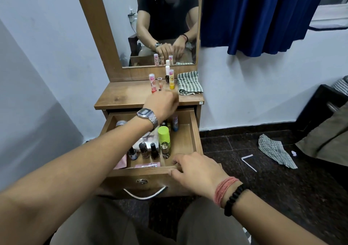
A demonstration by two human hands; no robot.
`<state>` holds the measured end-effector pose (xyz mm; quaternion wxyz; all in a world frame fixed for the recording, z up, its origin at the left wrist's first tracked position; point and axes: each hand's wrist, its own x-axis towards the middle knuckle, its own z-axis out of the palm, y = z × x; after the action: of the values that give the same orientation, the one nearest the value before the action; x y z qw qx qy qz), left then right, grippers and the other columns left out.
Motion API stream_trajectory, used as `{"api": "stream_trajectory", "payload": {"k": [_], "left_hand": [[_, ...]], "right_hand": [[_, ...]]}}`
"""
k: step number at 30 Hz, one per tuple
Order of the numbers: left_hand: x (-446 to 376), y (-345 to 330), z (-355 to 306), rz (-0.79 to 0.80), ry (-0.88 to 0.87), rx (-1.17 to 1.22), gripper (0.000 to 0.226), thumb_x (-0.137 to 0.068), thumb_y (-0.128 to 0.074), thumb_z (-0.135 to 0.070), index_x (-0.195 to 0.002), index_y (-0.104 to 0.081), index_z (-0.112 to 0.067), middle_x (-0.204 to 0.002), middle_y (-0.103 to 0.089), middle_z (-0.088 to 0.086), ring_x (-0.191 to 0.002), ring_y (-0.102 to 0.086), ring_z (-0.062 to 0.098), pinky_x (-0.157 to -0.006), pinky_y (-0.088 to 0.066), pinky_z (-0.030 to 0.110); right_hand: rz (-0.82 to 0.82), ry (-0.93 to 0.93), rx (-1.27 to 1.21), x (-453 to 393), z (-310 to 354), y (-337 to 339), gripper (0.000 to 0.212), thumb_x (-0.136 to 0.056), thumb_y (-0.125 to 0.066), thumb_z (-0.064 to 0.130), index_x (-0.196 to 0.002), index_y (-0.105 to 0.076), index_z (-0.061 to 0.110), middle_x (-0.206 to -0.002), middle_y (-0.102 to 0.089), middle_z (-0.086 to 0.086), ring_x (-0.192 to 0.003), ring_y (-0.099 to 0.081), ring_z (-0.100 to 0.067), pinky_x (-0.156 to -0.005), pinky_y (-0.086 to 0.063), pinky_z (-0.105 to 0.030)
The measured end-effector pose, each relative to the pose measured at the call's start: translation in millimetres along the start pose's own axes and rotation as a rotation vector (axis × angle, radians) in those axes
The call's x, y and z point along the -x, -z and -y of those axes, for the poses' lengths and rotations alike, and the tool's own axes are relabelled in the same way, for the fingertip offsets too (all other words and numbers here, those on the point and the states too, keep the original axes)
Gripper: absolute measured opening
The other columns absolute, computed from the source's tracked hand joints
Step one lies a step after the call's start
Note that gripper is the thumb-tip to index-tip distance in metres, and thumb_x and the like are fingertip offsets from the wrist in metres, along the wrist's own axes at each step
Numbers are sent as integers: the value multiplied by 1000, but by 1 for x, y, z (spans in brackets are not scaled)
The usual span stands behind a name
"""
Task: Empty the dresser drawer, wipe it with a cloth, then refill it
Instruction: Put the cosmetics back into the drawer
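The wooden drawer [185, 141] is pulled out and holds several nail polish bottles [144, 150], a lime-capped bottle [163, 136] and pink items. My left hand [161, 106], with a watch on its wrist, hovers over the drawer's back. Its fingers curl down on the top of a pink and blue lip balm tube [175, 123]. My right hand [192, 171] grips the drawer's front edge, fingers inside and thumb on the front. On the dresser top [122, 97] stand a few tubes [152, 83] and small bottles, beside a folded checked cloth [189, 82].
A mirror [165, 22] stands behind the dresser top. The drawer's metal handle [145, 194] is above my knees. On the dark floor to the right lie another checked cloth [275, 151] and a white strip [248, 161]. A blue curtain [259, 14] hangs at the upper right.
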<state>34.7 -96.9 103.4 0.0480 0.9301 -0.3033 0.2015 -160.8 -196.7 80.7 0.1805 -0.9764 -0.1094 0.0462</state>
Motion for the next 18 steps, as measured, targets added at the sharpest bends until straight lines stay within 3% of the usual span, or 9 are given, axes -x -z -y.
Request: {"api": "stream_trajectory", "payload": {"k": [2,4,7,10,18], "left_hand": [[-11,16,15,-183,47,79,11,-87,-53,-21,-92,-62,-16,-94,-63,5,-84,-60,25,-66,-48,34],[-23,25,35,-267,151,99,18,-86,-57,-14,-103,-62,-16,-107,-59,6,-97,-56,25,-81,-48,36],[-35,26,56,-107,291,62,43,-88,-55,-11,-131,-52,-16,-131,-49,10,-116,-49,30,-95,-45,40],[-40,21,65,-33,291,47,39,-90,-55,-12,-129,-55,-14,-131,-53,10,-114,-54,31,-93,-46,41],[-28,43,72,-65,343,57,13,-88,-59,-14,-100,-63,-17,-102,-66,7,-92,-61,28,-76,-51,39]], "right_hand": [[-7,4,1,0,0,0,32,-93,-42,43,-115,-57,25,-105,-65,-3,-96,-60,-26,-72,-40,-32],[-11,4,2,0,0,-1,32,-93,-42,43,-116,-56,25,-104,-65,-3,-95,-60,-26,-70,-39,-32],[-11,1,5,0,0,0,33,-93,-42,44,-116,-56,25,-105,-65,-3,-96,-60,-26,-73,-41,-33],[-7,-3,4,0,0,0,33,-93,-42,44,-117,-56,24,-105,-65,-4,-97,-60,-27,-77,-44,-34],[-5,0,3,0,-1,-1,33,-94,-42,43,-117,-56,25,-104,-66,-2,-95,-61,-26,-74,-43,-32]]}}
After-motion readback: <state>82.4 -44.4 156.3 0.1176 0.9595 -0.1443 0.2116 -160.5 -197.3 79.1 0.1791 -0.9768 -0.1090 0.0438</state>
